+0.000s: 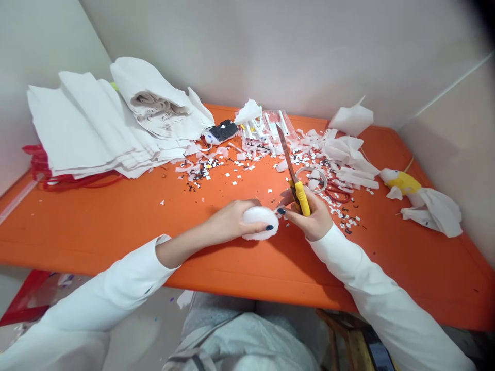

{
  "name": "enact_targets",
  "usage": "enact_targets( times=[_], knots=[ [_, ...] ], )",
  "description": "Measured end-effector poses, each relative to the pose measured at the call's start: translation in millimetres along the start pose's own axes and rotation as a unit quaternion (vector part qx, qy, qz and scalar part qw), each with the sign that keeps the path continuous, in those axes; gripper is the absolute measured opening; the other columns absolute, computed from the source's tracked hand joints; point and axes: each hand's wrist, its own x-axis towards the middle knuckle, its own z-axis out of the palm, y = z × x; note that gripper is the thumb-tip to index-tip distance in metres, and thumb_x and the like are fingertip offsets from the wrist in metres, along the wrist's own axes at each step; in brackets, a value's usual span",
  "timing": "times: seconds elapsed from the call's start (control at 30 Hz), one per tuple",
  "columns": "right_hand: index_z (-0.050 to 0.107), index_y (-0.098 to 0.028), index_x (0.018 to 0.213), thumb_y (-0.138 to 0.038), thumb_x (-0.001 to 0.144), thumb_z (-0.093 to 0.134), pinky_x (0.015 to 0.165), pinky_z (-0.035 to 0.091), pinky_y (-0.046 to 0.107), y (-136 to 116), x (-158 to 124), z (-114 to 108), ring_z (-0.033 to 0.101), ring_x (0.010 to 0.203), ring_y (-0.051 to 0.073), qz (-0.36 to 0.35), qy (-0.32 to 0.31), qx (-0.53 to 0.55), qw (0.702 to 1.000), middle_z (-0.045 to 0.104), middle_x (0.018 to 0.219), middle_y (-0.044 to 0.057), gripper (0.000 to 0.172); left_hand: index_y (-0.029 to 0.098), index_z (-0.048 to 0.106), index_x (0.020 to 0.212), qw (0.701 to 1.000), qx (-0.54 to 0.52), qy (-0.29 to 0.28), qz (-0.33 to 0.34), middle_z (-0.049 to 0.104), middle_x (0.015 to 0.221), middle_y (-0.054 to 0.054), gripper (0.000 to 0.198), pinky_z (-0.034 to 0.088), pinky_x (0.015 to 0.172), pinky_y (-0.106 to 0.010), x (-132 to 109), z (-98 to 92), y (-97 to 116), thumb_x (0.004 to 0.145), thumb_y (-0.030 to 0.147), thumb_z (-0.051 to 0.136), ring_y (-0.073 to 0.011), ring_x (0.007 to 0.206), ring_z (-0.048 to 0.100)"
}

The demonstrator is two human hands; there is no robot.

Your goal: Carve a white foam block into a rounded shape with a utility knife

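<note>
My left hand (232, 221) is closed round a rounded white piece that looks like foam (260, 231), its thumb lying across the top, just above the table's front part. Between the thumb and fingers of my right hand (309, 216) is a yellow-handled utility knife (302, 200). Its long, rusty-looking blade points up and away from me. The right thumb and a fingertip come together close to the right edge of the white piece, with a small whitish scrap by them. The underside of the white piece and some left fingers are hidden.
White paper sheets (85, 129) are stacked at the back left over a red bag (38, 154). Markers (270, 123), a tape roll (320, 180), red scissors (338, 194) and scattered scraps lie on the orange table (135, 211). A yellow-and-white bird-like figure (404, 182) lies right.
</note>
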Motion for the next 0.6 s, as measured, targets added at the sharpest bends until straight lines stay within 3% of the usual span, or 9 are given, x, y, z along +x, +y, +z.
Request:
enact_targets(
  times=[0.23, 0.43, 0.5, 0.6],
  knots=[
    [0.057, -0.021, 0.089, -0.024, 0.066, 0.075, 0.054, 0.048, 0.025, 2, -1, -1, 0.057, 0.061, 0.01, -0.015, 0.036, 0.004, 0.999, 0.061, 0.081, -0.001, 0.029, 0.015, 0.066, 0.094, 0.999, 0.015, -0.02, -0.032, 0.067, 0.078, -0.002, 0.04, 0.045, 0.055, -0.022, -2, -2.6, 5, 0.073, 0.048, 0.064, -0.0164, 0.065, 0.061],
    [0.057, -0.021, 0.085, -0.026, 0.068, 0.076, 0.043, 0.039, 0.023, -1, -3, 1, 0.044, 0.045, 0.007, 0.001, 0.039, -0.002, 0.999, 0.063, 0.074, -0.003, 0.027, 0.015, 0.064, 0.105, 0.997, -0.008, -0.039, -0.066, 0.066, 0.075, -0.001, 0.044, 0.042, 0.048, -0.021, -6, -4.2, 9, 0.073, 0.045, 0.064, -0.0135, 0.057, 0.058],
    [0.057, -0.021, 0.083, -0.029, 0.067, 0.077, 0.045, 0.041, 0.023, -4, -3, -1, 0.048, 0.049, 0.008, 0.017, 0.071, -0.002, 0.997, 0.064, 0.074, -0.003, 0.027, 0.015, 0.065, 0.1, 0.997, -0.021, -0.052, -0.06, 0.065, 0.075, 0.0, 0.039, 0.04, 0.045, -0.019, -6, -4.0, 7, 0.073, 0.044, 0.065, -0.0126, 0.057, 0.058],
    [0.059, -0.021, 0.087, -0.033, 0.065, 0.079, 0.048, 0.042, 0.024, -4, 2, -18, 0.053, 0.055, 0.01, 0.029, 0.18, -0.003, 0.983, 0.064, 0.076, -0.002, 0.032, 0.015, 0.064, 0.092, 0.995, -0.055, -0.069, -0.047, 0.062, 0.072, 0.001, 0.033, 0.038, 0.041, -0.017, -6, -4.1, 3, 0.074, 0.043, 0.066, -0.0099, 0.053, 0.055]
  ],
)
